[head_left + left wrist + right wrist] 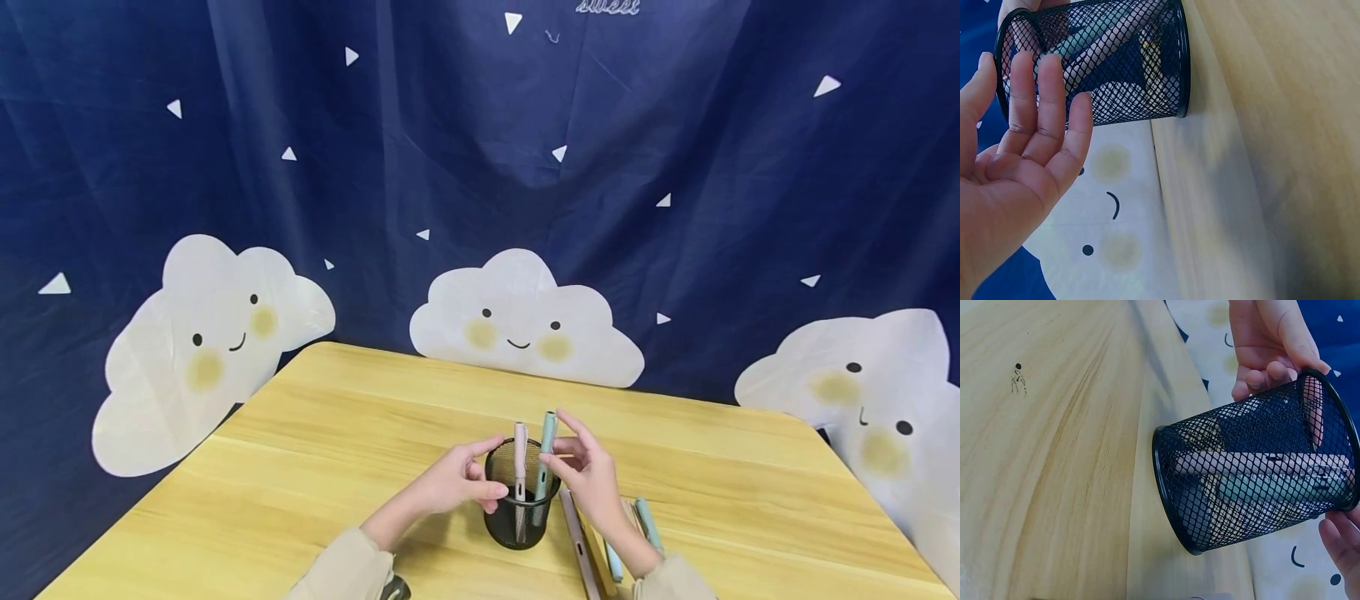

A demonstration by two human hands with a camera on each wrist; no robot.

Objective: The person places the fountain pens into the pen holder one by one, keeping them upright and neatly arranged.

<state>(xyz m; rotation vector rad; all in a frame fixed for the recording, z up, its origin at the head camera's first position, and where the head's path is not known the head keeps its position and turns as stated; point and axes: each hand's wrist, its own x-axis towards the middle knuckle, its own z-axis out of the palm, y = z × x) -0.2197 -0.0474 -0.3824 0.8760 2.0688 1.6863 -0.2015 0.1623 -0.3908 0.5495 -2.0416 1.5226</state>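
Observation:
A black mesh pen holder (504, 527) stands upright on the table. My left hand (455, 480) holds it at the rim from the left, thumb at the front and index finger toward the back. Inside leans a pink pen (521, 454), its capped end above the rim. My right hand (597, 487) pinches a teal pen (548, 431) near its upper end, between thumb and fingers. That pen's lower part is down inside the holder. Through the mesh (1241, 431) in the right wrist view, the pink barrel (1229, 464) and the teal barrel (1272, 487) lie side by side.
Right of the holder, partly under my right forearm, lie another pink pen (577, 546), a brownish-yellow strip-shaped item (598, 557), a light blue item (614, 563) and another teal pen (648, 521). A dark blue curtain (480, 125) with clouds hangs behind the wooden table (300, 467).

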